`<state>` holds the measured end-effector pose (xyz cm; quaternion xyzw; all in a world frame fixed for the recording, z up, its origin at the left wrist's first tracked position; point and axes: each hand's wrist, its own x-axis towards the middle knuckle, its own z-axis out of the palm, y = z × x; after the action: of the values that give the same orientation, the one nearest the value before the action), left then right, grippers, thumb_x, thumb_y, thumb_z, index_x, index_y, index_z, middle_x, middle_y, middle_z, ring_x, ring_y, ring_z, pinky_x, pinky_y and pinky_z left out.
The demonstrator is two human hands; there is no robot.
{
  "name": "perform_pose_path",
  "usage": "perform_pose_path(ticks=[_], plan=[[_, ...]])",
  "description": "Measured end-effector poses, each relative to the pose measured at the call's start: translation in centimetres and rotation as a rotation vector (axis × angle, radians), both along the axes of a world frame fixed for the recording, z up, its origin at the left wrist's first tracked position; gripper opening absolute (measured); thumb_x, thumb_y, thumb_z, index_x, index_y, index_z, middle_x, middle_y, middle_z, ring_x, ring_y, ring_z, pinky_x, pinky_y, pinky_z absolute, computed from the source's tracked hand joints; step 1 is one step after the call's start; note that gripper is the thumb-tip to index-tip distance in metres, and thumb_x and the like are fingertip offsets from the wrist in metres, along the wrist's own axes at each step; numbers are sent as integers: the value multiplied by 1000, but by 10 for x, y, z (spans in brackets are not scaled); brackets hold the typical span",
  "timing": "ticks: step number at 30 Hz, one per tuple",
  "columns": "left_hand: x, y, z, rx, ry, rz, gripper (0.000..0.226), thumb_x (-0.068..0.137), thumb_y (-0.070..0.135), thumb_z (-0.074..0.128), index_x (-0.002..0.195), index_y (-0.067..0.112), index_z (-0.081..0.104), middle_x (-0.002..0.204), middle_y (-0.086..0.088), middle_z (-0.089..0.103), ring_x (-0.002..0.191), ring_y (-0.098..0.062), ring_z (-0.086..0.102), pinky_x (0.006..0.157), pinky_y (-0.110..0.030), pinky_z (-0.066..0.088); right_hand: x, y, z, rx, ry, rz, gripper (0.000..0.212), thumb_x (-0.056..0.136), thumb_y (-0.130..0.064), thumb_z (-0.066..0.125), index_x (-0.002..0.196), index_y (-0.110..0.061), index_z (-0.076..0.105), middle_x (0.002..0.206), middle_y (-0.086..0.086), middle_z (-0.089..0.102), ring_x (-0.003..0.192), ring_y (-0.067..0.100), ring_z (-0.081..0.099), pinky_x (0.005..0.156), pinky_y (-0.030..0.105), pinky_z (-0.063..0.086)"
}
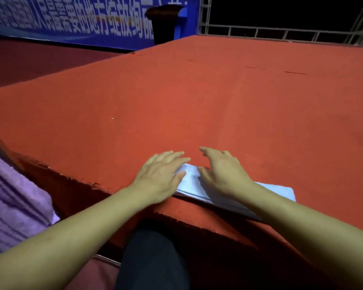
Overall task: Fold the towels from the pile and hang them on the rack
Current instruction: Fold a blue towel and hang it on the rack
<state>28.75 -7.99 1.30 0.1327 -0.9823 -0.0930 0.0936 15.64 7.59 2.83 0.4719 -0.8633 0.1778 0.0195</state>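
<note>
Folded white towel (235, 190) flat on the red tabletop (197, 101), under both palms. Left hand (160, 176) open, fingers straight, pressing its near end; right hand (222, 174) open, relaxed on top. Could slide off the edge just beneath if pushed unevenly; layers likely to splay.
</note>
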Motion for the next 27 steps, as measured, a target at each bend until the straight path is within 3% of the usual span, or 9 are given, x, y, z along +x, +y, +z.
perform_pose_path(ticks=[2, 5, 10, 16, 18, 21, 23, 25, 27], plan=[[-4, -7, -6, -105, -151, -27, 64, 93, 66, 14, 152, 43, 20, 163, 15, 14, 151, -12, 8, 123, -43, 5, -3, 32, -4, 157, 110, -25, 64, 93, -58, 28, 149, -27, 34, 151, -4, 41, 136, 24, 38, 108, 39, 30], [-1, -24, -15, -111, -302, -18, 93, 71, 87, -11, 153, 45, 0, 164, 13, 2, 151, -11, -3, 122, -44, -1, -15, 75, -18, 320, 69, -87, 87, 80, -74, 0, 153, -34, 23, 160, -6, 26, 146, 21, 25, 117, 43, 18], [-1, -30, -22, -68, -303, -49, 102, 63, 89, -17, 153, 45, -1, 165, 11, 5, 151, -11, -1, 123, -40, 3, -23, 105, -31, 322, -66, -136, 68, 94, -68, 17, 155, -38, 11, 164, -9, 13, 151, 15, 10, 122, 44, 6], [0, -32, -21, -17, -291, -51, 111, 58, 94, -17, 154, 42, 4, 164, 9, 9, 151, -12, 3, 123, -39, 7, -25, 123, -28, 363, -44, -143, 70, 92, -70, 13, 155, -41, 5, 165, -11, 6, 152, 14, -5, 121, 45, -6], [0, -31, -20, -6, -303, -56, 107, 62, 94, -14, 154, 43, 4, 165, 9, 9, 151, -13, 3, 123, -41, 7, -23, 125, -31, 363, -71, -148, 69, 92, -69, 13, 155, -41, 6, 164, -11, 7, 152, 13, -3, 121, 45, -6], [-1, -24, -9, -69, -384, -20, 77, 86, 79, 6, 154, 43, 4, 164, 12, 8, 151, -12, 0, 120, -54, -2, -25, 123, -28, 356, -132, -130, 66, 95, -66, 17, 155, -40, 9, 164, -10, 8, 152, 14, -2, 121, 47, -7], [-5, -9, 0, -176, -308, -20, 68, 92, 70, 7, 153, 42, 15, 162, 12, 18, 151, -15, 4, 117, -62, -5, -30, 130, -21, 240, -220, -124, 60, 100, -58, 24, 155, -38, 16, 163, -10, 14, 152, 14, 3, 121, 46, -5], [-15, 23, 11, -201, -155, -80, 74, 85, 65, -1, 146, 41, 33, 154, 15, 34, 149, -17, 14, 117, -62, 0, -39, 143, -14, -4, -271, -153, 50, 104, -39, 36, 152, -27, 31, 159, -3, 31, 148, 18, 22, 119, 36, 10], [-35, 66, 17, -126, -51, -177, 71, 84, 62, 6, 139, 40, 44, 145, 15, 46, 143, -14, 28, 118, -52, 10, -52, 161, -11, -206, -248, -213, 41, 102, -19, 46, 143, -15, 47, 146, 4, 50, 133, 20, 46, 105, 20, 28]])
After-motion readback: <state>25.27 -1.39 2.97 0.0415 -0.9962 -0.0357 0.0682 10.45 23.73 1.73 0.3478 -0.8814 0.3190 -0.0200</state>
